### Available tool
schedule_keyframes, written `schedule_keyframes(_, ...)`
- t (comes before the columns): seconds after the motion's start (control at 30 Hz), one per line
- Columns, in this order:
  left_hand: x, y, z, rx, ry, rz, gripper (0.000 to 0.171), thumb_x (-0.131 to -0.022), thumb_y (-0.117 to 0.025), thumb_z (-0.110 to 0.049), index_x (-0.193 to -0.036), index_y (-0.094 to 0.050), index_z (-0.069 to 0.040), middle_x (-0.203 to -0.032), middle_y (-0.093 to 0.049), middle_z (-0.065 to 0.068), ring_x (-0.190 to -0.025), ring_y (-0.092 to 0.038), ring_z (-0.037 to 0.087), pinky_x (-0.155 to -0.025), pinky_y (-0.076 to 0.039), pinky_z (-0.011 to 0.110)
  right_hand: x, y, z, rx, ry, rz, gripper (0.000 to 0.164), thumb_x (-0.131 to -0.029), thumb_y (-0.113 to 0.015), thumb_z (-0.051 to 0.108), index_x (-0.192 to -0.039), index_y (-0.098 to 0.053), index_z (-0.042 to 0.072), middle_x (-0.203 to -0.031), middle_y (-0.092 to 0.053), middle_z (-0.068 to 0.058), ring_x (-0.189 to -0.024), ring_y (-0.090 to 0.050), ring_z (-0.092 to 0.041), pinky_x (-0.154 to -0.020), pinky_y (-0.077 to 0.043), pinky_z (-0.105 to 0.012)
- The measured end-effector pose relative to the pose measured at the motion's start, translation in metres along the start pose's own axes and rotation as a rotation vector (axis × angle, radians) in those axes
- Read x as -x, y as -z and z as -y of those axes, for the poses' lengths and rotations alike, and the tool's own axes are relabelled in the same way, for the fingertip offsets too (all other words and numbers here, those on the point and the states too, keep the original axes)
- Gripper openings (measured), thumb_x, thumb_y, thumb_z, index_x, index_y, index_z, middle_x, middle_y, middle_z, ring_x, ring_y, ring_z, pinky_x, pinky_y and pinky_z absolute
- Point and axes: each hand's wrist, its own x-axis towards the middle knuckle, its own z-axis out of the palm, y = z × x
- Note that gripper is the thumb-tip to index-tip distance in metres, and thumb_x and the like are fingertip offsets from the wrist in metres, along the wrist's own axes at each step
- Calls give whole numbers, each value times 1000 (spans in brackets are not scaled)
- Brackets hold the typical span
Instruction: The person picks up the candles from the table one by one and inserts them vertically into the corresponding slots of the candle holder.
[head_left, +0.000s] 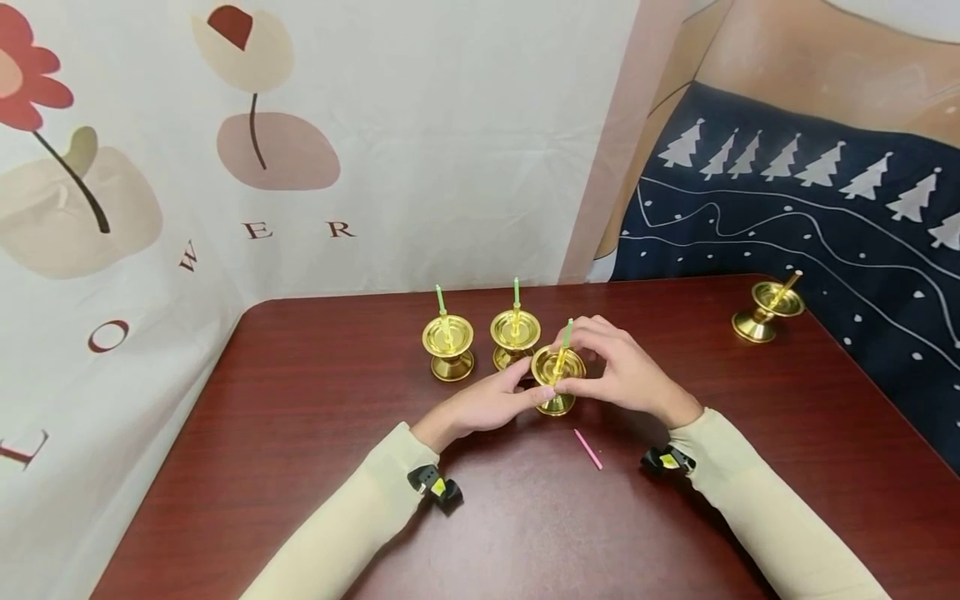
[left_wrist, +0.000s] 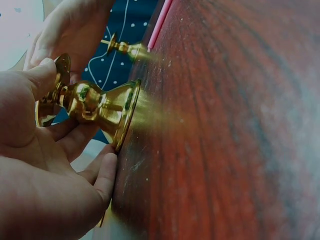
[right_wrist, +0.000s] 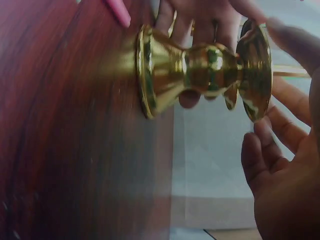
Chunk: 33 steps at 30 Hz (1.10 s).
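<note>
Both hands are on a brass candle holder (head_left: 556,405) that stands upright on the table with a green candle (head_left: 567,334) in its cup. My left hand (head_left: 486,403) holds it from the left, its thumb at the dish and its fingers behind the stem (left_wrist: 86,100). From the right, my right hand (head_left: 628,372) grips the dish rim (right_wrist: 261,70) between thumb and fingers. Just behind and to the left, two more brass holders (head_left: 452,367) carry upright green candles (head_left: 516,292). In front of the hands, a pink candle (head_left: 588,449) lies on the table.
At the table's far right stands another brass holder (head_left: 755,327) with a tilted gold stick (head_left: 787,285) and no coloured candle visible. The dark red wooden table (head_left: 315,350) meets a printed white cloth (head_left: 450,167) behind and a navy tree-patterned cloth (head_left: 810,208) at right.
</note>
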Motion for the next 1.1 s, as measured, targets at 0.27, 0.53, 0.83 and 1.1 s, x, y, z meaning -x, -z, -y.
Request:
schedule_keyframes(0.27, -6, 0, 12, -47, -48, -15, 66, -111, -64, -52, -161, -49, -11, -152, -62, 9, -139, -58, 22, -114, -49, 42, 3, 10, -9, -8, -71, 78, 53, -87, -97, 27, -133, -73, 21, -129, -66, 7, -98, -63, -15, -76, -58, -42)
schedule_keyframes(0.53, 0, -1, -1, -57, 53, -20, 71, -109, -69, -37, -167, -41, -7, -167, -47, 19, -150, -50, 38, -123, -40, 49, 6, 17, -23, -31, -139, 9, 57, -91, -93, 15, -142, -69, 15, -129, -70, -1, -97, -68, -23, -78, -58, -39)
schedule_keyframes(0.83, -7, 1, 18, -110, 10, -6, 72, -106, -72, -48, -166, -47, -16, -166, -51, 2, -149, -50, 22, -122, -41, 39, 8, 23, -29, 62, -318, -51, 66, -98, -88, 21, -155, -58, 9, -127, -73, -14, -108, -69, -29, -81, -61, -47)
schedule_keyframes(1.1, 1, 0, -1, -66, 72, -13, 69, -109, -70, -34, -167, -43, -9, -170, -47, 9, -153, -46, 36, -126, -36, 47, 16, 58, -34, 93, -320, -250, 53, -97, -87, 11, -145, -65, 7, -135, -72, -15, -104, -72, -22, -85, -58, -30)
